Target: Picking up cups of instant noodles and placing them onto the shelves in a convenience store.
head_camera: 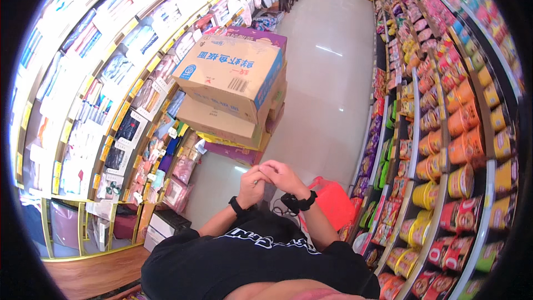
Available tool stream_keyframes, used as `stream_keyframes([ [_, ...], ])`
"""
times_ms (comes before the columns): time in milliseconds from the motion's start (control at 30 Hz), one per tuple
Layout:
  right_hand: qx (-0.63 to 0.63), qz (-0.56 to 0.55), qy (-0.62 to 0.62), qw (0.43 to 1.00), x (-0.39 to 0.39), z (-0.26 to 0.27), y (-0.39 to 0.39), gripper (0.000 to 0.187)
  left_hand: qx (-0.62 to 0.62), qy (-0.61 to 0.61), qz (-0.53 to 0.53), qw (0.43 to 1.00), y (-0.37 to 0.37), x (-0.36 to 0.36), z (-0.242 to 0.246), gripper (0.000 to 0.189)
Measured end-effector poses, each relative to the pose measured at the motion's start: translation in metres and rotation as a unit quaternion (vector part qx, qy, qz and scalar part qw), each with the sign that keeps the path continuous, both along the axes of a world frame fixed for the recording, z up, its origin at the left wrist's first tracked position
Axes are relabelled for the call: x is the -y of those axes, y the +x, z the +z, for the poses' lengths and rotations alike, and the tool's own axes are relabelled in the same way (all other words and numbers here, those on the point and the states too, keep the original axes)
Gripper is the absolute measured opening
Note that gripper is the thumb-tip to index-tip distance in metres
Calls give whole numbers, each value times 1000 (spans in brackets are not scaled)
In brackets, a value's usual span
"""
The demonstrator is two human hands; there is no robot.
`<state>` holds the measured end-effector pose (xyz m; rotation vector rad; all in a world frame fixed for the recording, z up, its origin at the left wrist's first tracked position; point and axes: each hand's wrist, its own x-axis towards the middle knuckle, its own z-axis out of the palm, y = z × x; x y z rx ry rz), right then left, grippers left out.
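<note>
My left hand (252, 185) and my right hand (283, 177) meet in front of my chest, fingers curled against one another. No object shows in either one, though the palms are hidden. Each wrist wears a black band, and a ring sits on a left finger. Just beyond the hands rises a stack of cardboard cartons. Its top carton (216, 60) is brown and blue with printed writing; a lower brown carton (220, 121) and a purple carton (233, 152) sit beneath. Beside my right forearm is a red plastic basket or bag (331, 202), partly covered by the arm.
Shelves of packaged textiles (125, 66) line the left side. On the right, shelves hold orange noodle tubs (464, 133), yellow tubs (424, 196) and snack packets. A tiled aisle floor (322, 83) runs ahead between them. A black-and-white box (162, 225) stands at lower left.
</note>
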<state>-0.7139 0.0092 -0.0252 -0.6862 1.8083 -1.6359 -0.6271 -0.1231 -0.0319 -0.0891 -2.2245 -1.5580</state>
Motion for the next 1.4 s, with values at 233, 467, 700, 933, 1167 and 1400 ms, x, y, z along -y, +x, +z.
stream_keyframes([
  [233, -168, 18, 170, 971, 33, 15, -126, 39, 61, 66, 48, 995, -154, 29, -4, 15],
  [467, -30, -57, 129, 990, 16, 16, -259, 36, 122, 134, -49, 982, -284, 20, 9, 27],
  [700, -83, 19, 136, 987, 26, -13, -366, 32, 155, 114, -27, 981, -370, 22, -20, 36],
  [933, -198, 110, 168, 960, 15, -3, -484, 22, 274, 230, -10, 934, -471, 7, -15, 34],
  [1167, -198, 100, 72, 972, 26, -8, -610, 33, 165, -35, 72, 983, -580, -5, 13, 34],
  [1400, -182, 215, 122, 952, 91, -10, -673, 40, 105, 197, 302, 927, -632, 80, 3, 44],
])
